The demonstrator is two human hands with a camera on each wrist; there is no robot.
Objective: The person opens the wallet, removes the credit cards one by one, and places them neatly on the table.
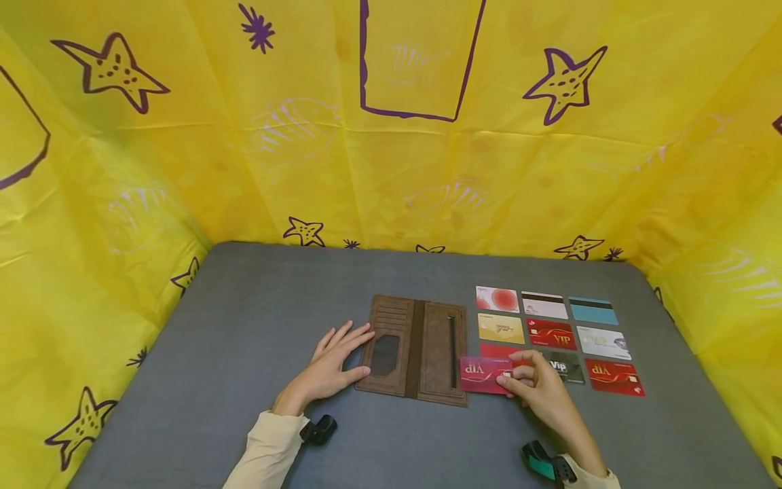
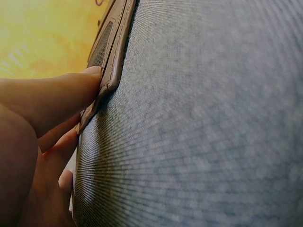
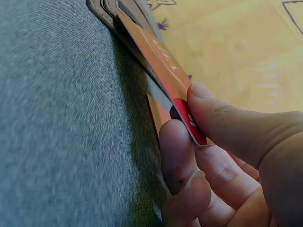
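A brown bifold wallet (image 1: 436, 339) lies spread flat, with card slots and a dark mesh window on its left half and a zipper on its right half. My left hand (image 1: 330, 367) rests at the wallet's left edge with fingers extended; in the left wrist view the thumb (image 2: 71, 92) touches the border below the window. Between thumb and fingers, my right hand (image 1: 540, 387) pinches a red VIP card (image 1: 479, 380) by its right end. The card's far end overlaps the wallet's right edge by the zipper, tilted in the right wrist view.
Right of the wallet, several cards lie in rows on the grey table (image 1: 275, 292), among them a gold card (image 1: 501, 328), a blue card (image 1: 592, 311) and a red VIP card (image 1: 613, 377). Another red card (image 1: 495, 350) is partly covered by the held one. A yellow patterned cloth (image 1: 391, 163) surrounds the table.
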